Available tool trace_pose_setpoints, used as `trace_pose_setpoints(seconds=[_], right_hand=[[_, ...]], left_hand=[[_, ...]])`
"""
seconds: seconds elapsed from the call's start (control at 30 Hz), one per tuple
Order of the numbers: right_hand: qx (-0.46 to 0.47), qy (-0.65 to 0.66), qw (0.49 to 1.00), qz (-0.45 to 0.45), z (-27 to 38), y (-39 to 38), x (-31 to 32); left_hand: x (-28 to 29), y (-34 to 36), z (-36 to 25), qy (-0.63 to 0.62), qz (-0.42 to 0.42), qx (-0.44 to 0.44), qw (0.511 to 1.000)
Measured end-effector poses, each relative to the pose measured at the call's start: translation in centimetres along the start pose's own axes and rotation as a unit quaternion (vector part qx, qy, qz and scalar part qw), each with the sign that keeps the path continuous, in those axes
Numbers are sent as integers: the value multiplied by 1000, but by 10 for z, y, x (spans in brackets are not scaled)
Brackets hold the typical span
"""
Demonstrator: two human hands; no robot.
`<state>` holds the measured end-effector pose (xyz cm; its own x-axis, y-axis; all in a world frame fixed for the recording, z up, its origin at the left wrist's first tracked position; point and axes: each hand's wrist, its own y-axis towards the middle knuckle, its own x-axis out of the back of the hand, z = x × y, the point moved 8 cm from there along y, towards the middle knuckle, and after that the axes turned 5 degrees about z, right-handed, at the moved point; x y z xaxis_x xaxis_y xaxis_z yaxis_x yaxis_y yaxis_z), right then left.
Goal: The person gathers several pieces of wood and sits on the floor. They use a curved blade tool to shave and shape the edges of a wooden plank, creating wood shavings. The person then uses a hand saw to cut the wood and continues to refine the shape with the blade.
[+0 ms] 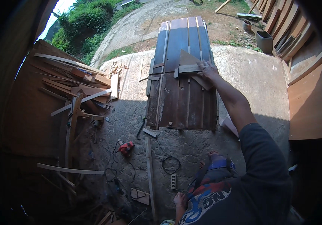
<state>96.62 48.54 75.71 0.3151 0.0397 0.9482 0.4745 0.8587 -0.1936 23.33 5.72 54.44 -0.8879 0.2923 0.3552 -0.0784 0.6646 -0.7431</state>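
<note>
My right arm reaches out over a long dark plank-topped workbench (172,107). At its end, my right hand (207,70) closes over the right end of a pale wooden strip (189,68), thumb on the near side and fingers on the far side. Under the strip lies a flat triangular board (187,57), partly hidden by strip and hand. A small wood block (176,73) touches the strip's left end. Low beside my body is my left hand (180,199), away from the bench and nearest a white power strip (173,181); its fingers are too unclear to read.
A red power tool (126,148) sits on the concrete floor among black cables (110,172). A long wooden batten (150,176) lies nearby. Scrap wood (89,90) is piled at left; boards (284,22) lean at right beside a dark bucket (264,41).
</note>
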Motion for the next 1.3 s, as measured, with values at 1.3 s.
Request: trace_pose_setpoints(seconds=[1.3], right_hand=[[-317,441,839,34,-413,-413,-253]], left_hand=[[-288,16,-116,40,226,43,972]])
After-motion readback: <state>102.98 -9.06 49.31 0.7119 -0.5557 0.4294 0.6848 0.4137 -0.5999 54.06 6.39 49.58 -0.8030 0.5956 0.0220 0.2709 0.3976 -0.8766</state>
